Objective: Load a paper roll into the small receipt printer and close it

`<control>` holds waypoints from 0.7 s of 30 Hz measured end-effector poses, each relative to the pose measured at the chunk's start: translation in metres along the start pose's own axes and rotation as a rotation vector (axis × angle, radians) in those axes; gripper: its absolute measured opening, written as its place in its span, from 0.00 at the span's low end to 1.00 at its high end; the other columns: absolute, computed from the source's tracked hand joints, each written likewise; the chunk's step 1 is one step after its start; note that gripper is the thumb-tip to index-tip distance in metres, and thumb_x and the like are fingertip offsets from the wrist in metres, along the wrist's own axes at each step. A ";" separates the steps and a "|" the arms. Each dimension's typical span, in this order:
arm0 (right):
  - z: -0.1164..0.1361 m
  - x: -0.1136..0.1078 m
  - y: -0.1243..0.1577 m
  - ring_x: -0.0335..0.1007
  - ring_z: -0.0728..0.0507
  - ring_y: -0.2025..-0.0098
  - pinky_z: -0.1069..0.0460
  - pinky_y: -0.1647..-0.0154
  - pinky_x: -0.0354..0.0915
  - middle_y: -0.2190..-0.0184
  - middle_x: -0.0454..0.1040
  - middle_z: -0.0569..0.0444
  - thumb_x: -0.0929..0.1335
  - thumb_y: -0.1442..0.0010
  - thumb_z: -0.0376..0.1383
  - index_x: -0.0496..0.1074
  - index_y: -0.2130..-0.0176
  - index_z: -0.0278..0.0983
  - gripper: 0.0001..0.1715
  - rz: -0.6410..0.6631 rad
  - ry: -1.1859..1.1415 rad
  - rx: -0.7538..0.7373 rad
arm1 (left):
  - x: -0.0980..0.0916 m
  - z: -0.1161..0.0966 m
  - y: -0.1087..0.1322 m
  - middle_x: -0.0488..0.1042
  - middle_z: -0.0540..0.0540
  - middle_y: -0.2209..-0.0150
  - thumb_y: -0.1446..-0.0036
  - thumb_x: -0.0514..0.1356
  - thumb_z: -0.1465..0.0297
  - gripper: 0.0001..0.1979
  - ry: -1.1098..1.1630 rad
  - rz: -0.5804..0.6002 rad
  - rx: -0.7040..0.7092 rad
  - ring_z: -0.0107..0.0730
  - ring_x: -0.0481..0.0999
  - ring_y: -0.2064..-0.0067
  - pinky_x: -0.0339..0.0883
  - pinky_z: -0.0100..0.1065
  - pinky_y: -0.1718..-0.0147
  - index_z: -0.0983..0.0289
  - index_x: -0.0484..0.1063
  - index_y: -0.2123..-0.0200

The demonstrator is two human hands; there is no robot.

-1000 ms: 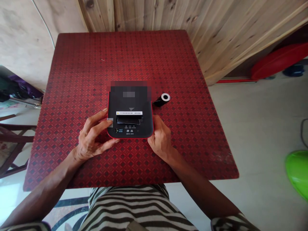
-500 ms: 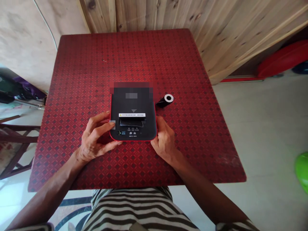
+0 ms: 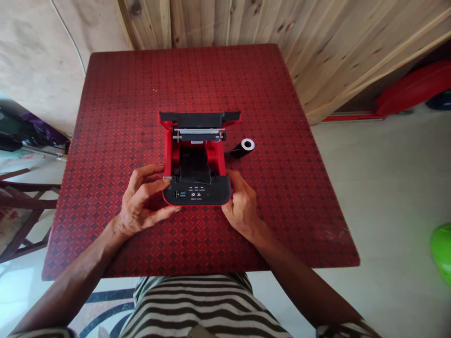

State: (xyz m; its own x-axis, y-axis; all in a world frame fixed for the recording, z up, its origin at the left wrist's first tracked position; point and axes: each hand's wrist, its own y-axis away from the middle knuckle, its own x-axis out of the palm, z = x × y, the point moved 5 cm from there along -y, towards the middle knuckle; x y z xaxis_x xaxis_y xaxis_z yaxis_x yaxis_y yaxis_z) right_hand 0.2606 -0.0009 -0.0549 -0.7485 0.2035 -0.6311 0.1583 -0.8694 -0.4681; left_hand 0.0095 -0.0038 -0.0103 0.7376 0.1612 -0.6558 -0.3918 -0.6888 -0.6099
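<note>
A small red and black label printer [image 3: 197, 191] sits on the table, its lid [image 3: 199, 120] tipped up at the far side. Inside the red bay lies a dark sheet [image 3: 194, 164], reaching over the front edge of the opening. My left hand [image 3: 143, 202] grips the printer's left side, a finger on the grey tab at its corner and the thumb by the front edge. Against the right side, my right hand [image 3: 242, 202] is closed with its fingers curled round the casing. A black roll [image 3: 243, 148] with a white end lies just right of the printer.
The table [image 3: 282, 197] has a red patterned cover. Wooden planks [image 3: 225, 23] stand behind it. A dark wooden chair [image 3: 28, 211] is at the left, and a bright green object [image 3: 442, 253] is on the floor at the right.
The printer's lid has swung up and away from me, exposing the inside. Both hands stay in almost the same place on the casing.
</note>
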 end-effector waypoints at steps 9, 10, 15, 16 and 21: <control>0.042 -0.050 -0.056 0.80 0.43 0.57 0.46 0.53 0.76 0.58 0.83 0.52 0.68 0.27 0.31 0.78 0.51 0.42 0.09 -0.022 0.142 -0.158 | 0.002 -0.004 0.006 0.75 0.65 0.42 0.40 0.73 0.61 0.33 -0.044 -0.044 0.042 0.45 0.79 0.41 0.81 0.45 0.45 0.61 0.67 0.36; 0.051 -0.045 -0.067 0.80 0.42 0.55 0.45 0.51 0.76 0.57 0.83 0.51 0.69 0.27 0.31 0.78 0.52 0.42 0.09 0.073 0.174 -0.222 | 0.002 -0.005 0.006 0.75 0.65 0.42 0.39 0.73 0.61 0.33 -0.049 -0.046 0.044 0.45 0.79 0.41 0.81 0.45 0.45 0.61 0.67 0.35; 0.065 0.010 -0.109 0.80 0.37 0.55 0.42 0.51 0.73 0.59 0.84 0.43 0.68 0.30 0.26 0.79 0.57 0.34 0.08 0.508 0.445 -0.301 | 0.003 -0.005 0.008 0.75 0.63 0.42 0.37 0.71 0.61 0.34 -0.064 -0.033 0.048 0.45 0.79 0.41 0.83 0.46 0.45 0.58 0.64 0.32; 0.064 0.020 -0.114 0.80 0.37 0.57 0.43 0.53 0.73 0.60 0.84 0.43 0.68 0.31 0.25 0.79 0.57 0.33 0.09 0.558 0.477 -0.297 | 0.003 -0.005 0.009 0.75 0.63 0.42 0.36 0.70 0.60 0.34 -0.069 -0.030 0.048 0.45 0.79 0.41 0.83 0.46 0.45 0.57 0.64 0.32; 0.055 0.038 -0.125 0.80 0.39 0.63 0.46 0.63 0.70 0.63 0.83 0.45 0.69 0.35 0.23 0.78 0.61 0.34 0.10 0.682 0.508 -0.324 | 0.005 -0.003 0.011 0.73 0.64 0.41 0.35 0.69 0.59 0.33 -0.084 -0.017 0.035 0.45 0.79 0.42 0.85 0.47 0.47 0.57 0.64 0.31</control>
State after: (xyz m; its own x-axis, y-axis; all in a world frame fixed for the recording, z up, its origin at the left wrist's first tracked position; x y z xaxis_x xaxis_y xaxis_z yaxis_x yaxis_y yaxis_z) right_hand 0.1772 0.0908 0.0140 -0.0644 -0.0682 -0.9956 0.6936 -0.7203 0.0045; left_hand 0.0104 -0.0131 -0.0190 0.6961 0.2327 -0.6792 -0.3995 -0.6605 -0.6358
